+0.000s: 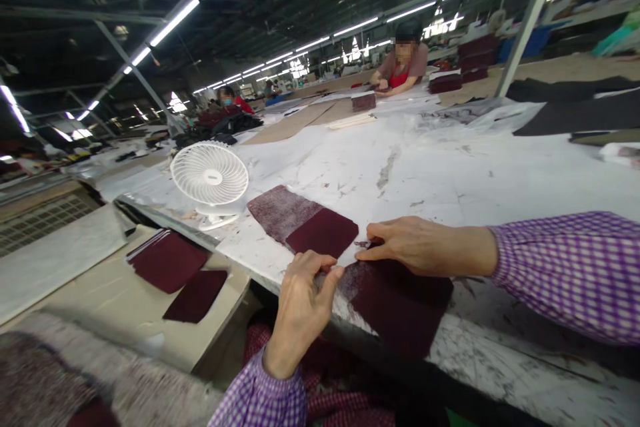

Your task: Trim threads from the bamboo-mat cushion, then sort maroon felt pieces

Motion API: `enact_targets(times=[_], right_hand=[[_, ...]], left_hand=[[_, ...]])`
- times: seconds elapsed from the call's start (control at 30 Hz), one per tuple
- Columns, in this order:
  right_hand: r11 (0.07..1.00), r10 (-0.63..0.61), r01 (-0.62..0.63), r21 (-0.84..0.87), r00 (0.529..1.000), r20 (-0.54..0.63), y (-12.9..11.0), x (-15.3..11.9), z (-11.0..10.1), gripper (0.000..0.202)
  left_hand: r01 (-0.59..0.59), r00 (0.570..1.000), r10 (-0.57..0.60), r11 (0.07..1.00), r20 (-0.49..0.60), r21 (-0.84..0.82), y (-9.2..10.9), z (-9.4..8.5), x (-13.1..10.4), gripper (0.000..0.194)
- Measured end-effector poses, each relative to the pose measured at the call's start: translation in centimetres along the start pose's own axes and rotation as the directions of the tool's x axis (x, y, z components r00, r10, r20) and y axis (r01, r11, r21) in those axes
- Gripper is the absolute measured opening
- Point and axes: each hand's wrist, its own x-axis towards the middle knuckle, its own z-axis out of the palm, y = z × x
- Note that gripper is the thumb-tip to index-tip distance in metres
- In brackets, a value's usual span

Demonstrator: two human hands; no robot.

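A maroon fabric piece (407,307) with a speckled left end lies at the table's near edge. My right hand (407,243) is over its far edge, thumb and forefinger bent around that edge in a grip. Close by, at the piece's left corner, my left hand (303,297) has thumb and forefinger pinched together. Whatever is between those left fingertips is too small to make out. Just beyond both hands is a stack of maroon pieces (325,230), its left part speckled with white. Small dark scraps lie near the right fingertips.
A white fan (210,177) stands left of the stack on the white-covered table (480,180). On a lower board to the left are more maroon pieces (173,260). Across the table a person in a red apron (400,73) leans over work. Dark sheets (583,110) lie far right.
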Motion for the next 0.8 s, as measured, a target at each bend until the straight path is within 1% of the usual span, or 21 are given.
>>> enact_targets(times=[0.07, 0.1, 0.2, 0.33, 0.4, 0.5, 0.6, 0.67, 0.73, 0.8], right_hand=[[1.0, -0.009, 0.009, 0.007, 1.0, -0.011, 0.0, 0.0, 0.0, 0.056], [1.0, -0.011, 0.011, 0.01, 1.0, -0.012, 0.0, -0.1, 0.0, 0.056], [1.0, -0.006, 0.006, 0.027, 1.0, 0.001, 0.0, -0.2, -0.2, 0.06], [0.998, 0.008, -0.009, 0.057, 1.0, 0.008, 0.0, -0.4, -0.5, 0.07], [0.999, 0.006, -0.006, 0.048, 1.0, -0.004, -0.1, -0.4, -0.5, 0.07], [1.0, -0.01, 0.009, -0.016, 0.999, -0.041, -0.4, -0.5, 0.0, 0.065], [0.995, -0.025, 0.015, -0.1, 0.995, -0.093, -0.9, -0.5, 0.7, 0.062], [0.992, -0.045, 0.03, -0.125, 0.992, -0.115, -1.2, -0.4, 0.9, 0.063], [0.992, -0.062, 0.046, -0.121, 0.989, -0.132, -1.5, -0.3, 1.0, 0.063], [0.993, -0.071, 0.056, -0.101, 0.987, -0.144, -1.6, -0.2, 0.8, 0.062]], left_hand=[[0.012, 1.0, -0.012, 0.999, 0.004, 0.04, 0.1, 0.1, -0.2, 0.007], [0.004, 1.0, -0.004, 0.998, 0.006, 0.055, 0.1, 0.2, -0.4, 0.009], [-0.081, 0.997, 0.081, 0.983, 0.007, 0.162, 0.2, 0.6, -0.8, 0.017], [-0.223, 0.972, 0.231, 0.885, 0.029, 0.408, 0.2, 1.1, -1.8, 0.021], [-0.271, 0.959, 0.277, 0.836, 0.059, 0.477, 0.2, 1.1, -2.1, 0.019], [-0.336, 0.936, 0.34, 0.774, 0.095, 0.537, 0.3, 1.0, -2.2, 0.021], [-0.389, 0.915, 0.383, 0.757, 0.126, 0.524, 0.3, 0.8, -2.0, 0.025], [-0.406, 0.91, 0.391, 0.782, 0.135, 0.472, 0.2, 0.5, -1.8, 0.026], [-0.373, 0.926, 0.366, 0.853, 0.091, 0.364, -0.1, 0.3, -1.6, 0.022], [-0.281, 0.959, 0.284, 0.942, 0.012, 0.184, -0.5, 0.2, -1.6, 0.018]])
